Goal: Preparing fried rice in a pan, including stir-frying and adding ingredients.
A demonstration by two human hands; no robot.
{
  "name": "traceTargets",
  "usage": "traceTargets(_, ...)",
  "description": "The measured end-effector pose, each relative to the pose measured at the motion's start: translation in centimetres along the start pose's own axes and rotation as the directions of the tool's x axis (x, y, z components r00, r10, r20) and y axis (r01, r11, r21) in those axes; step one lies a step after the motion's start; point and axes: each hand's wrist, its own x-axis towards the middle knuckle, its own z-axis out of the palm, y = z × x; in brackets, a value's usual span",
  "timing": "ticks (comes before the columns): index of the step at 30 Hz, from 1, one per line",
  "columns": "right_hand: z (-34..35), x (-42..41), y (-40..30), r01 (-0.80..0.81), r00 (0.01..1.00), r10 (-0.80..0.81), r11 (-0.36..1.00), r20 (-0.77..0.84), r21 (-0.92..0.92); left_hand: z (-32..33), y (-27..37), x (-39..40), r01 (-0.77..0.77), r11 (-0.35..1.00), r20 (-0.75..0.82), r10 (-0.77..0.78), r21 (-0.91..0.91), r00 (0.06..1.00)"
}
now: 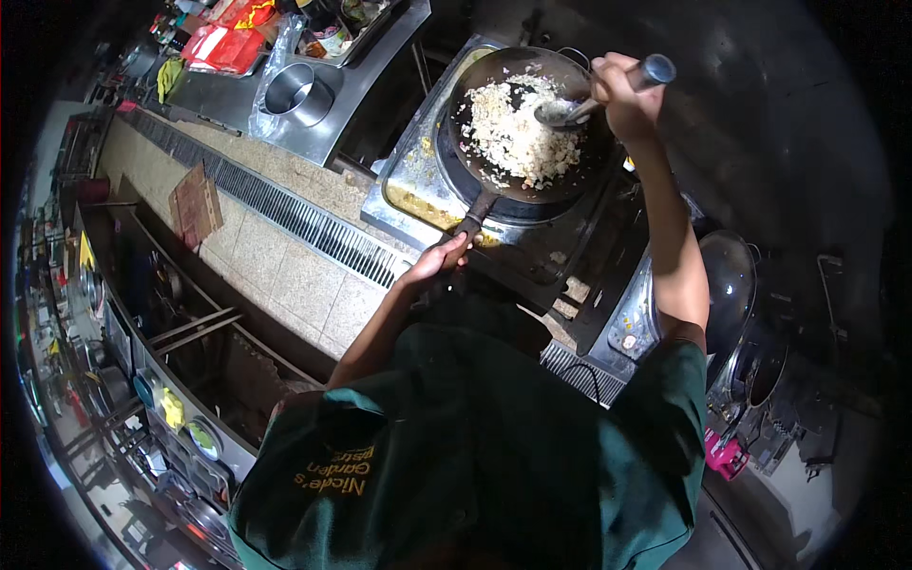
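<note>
A dark wok sits on the burner of a steel stove. Pale rice with small bits mixed in is spread across its bottom. My left hand grips the wok's long handle. Raised at the far right of the wok, my right hand is closed around the handle of a metal ladle. The ladle's bowl rests in the rice, tilted, and its handle end points up to the right.
Left of the stove stands a steel table with a metal pot and red packages. A drain grate crosses the tiled floor. Another wok lies at my right. A counter with trays is at the left.
</note>
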Motion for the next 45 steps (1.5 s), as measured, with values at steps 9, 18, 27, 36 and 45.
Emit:
traceTargets(9, -0.4, -5.8, -0.3, -0.138, 0.99, 0.127, 0.911, 0.054, 0.388, 1.2, 0.6, -1.0, -0.034, 0.999, -0.023, 0.033, -0.034, 0.999)
traceTargets(18, 1.1, -6.6, 0.3, -0.112, 0.993, 0.097, 0.922, 0.061, 0.371, 1.9, 1.0, -1.3, 0.013, 0.999, -0.093, -0.009, 0.038, 0.996)
traceTargets(27, 0.6, -4.5, 2.7, -0.028, 0.993, -0.021, 0.916, 0.117, 0.4, 1.6, 0.5, -0.5, -0.028, 0.999, -0.065, 0.029, 0.019, 0.997)
traceTargets(36, 0.4, 0.1, 1.9, 0.024, 0.986, -0.085, 0.925, 0.145, 0.379, 0.3, -0.9, 0.2, -0.04, 0.998, -0.116, 0.046, 0.057, 0.992)
traceTargets(45, 0.7, 2.8, 3.0, 0.049, 0.986, 0.012, 0.936, -0.169, 0.35, -0.6, -2.3, 1.2, -0.034, 0.997, -0.099, 0.041, 0.076, 0.994)
